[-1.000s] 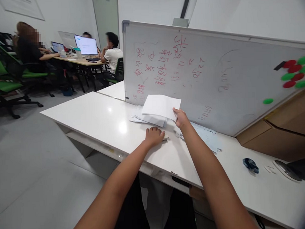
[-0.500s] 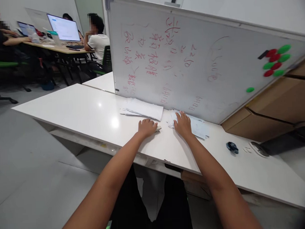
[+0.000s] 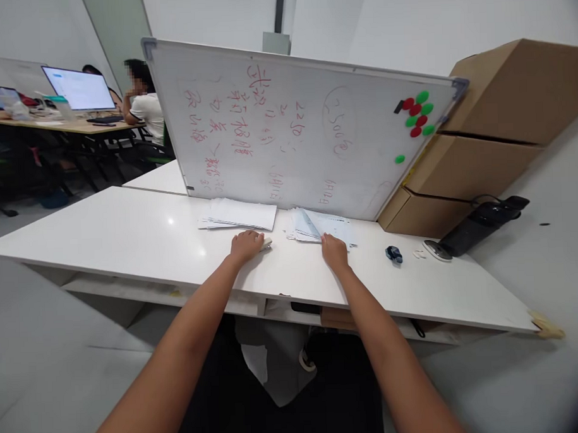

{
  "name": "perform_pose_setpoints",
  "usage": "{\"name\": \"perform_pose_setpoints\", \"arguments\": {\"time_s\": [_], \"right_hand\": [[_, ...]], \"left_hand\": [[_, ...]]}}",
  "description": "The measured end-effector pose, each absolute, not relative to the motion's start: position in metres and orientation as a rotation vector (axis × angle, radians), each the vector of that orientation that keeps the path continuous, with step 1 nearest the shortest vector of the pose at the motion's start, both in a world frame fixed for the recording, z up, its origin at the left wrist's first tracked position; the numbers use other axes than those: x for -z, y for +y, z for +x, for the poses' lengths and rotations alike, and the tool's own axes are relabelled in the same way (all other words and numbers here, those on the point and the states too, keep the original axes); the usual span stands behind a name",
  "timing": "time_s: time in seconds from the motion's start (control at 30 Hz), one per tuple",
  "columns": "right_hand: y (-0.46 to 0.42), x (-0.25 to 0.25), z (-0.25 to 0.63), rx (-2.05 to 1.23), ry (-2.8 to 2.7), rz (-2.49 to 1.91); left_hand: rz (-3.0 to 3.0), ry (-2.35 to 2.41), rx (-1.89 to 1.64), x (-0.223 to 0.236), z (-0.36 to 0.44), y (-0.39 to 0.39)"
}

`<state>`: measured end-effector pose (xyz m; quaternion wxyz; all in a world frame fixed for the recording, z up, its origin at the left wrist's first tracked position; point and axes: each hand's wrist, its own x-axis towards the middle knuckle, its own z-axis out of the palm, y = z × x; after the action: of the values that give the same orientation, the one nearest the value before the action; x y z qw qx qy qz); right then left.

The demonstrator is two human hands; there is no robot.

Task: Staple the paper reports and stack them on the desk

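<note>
My left hand (image 3: 246, 246) is wrapped over a small pale stapler (image 3: 267, 244) on the desk; only one end of the tool shows past my fingers. With thumb and fingers closed, my right hand (image 3: 335, 250) pinches the near edge of a sheet of paper (image 3: 311, 223). That sheet is curled up from the right-hand paper stack (image 3: 337, 225), which has a bluish tint. A second, whiter stack of paper (image 3: 241, 213) lies beyond my left hand, its edges uneven.
A whiteboard (image 3: 309, 133) with red writing and round magnets stands behind the papers. Cardboard boxes (image 3: 486, 165), a black bottle (image 3: 479, 225) and a small dark blue object (image 3: 393, 256) are to the right on the white desk (image 3: 104, 229). People sit at computers at far left.
My right hand has gone from lying spread on the right-hand stack to pinching a sheet's edge, curling it up. My left hand stays at the stapler. The view has turned right.
</note>
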<state>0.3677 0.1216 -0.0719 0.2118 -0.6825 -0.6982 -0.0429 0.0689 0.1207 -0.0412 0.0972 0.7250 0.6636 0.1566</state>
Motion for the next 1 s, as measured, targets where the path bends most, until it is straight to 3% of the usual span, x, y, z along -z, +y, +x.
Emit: {"name": "perform_pose_setpoints", "arguments": {"time_s": [0.47,0.7,1.0], "right_hand": [[0.159,0.074,0.364,0.115,-1.846,-1.983],[0.166,0.085,0.371,-0.08,-1.893,-1.959],[0.16,0.075,0.362,0.059,-1.88,-1.954]], "left_hand": [[2.134,2.044,-0.491,0.035,0.075,0.113],[2.085,2.101,-0.544,0.04,0.076,0.116],[2.04,2.084,-0.567,0.035,0.079,0.114]]}}
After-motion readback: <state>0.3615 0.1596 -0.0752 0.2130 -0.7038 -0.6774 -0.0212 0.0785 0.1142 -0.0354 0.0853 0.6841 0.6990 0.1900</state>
